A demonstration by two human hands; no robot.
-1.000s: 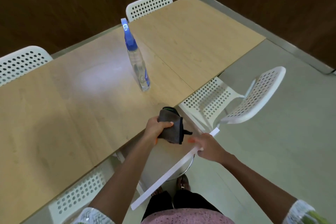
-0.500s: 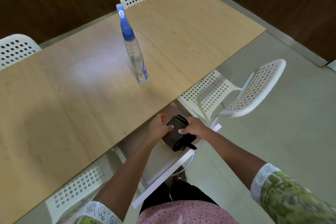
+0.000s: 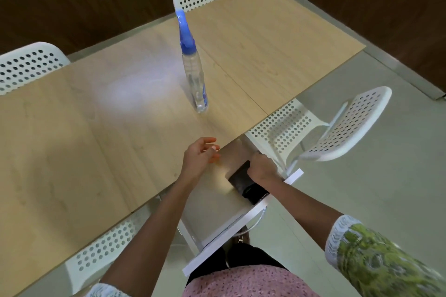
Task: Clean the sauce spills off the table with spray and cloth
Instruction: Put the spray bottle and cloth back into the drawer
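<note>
The dark cloth [image 3: 243, 182] is gripped by the right hand [image 3: 263, 168] inside the open drawer [image 3: 212, 210] below the bench [image 3: 96, 140]; the left hand [image 3: 201, 155] is held open, empty. The cloth should be laid flat before the drawer is shut.

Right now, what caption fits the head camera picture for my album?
Right hand puts dark cloth in open drawer; spray bottle stands on table.

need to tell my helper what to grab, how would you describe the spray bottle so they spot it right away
Start at the long wooden table. The spray bottle stands upright near its middle seam, alone on the surface. It is a slim clear bottle with a blue trigger top.
</note>
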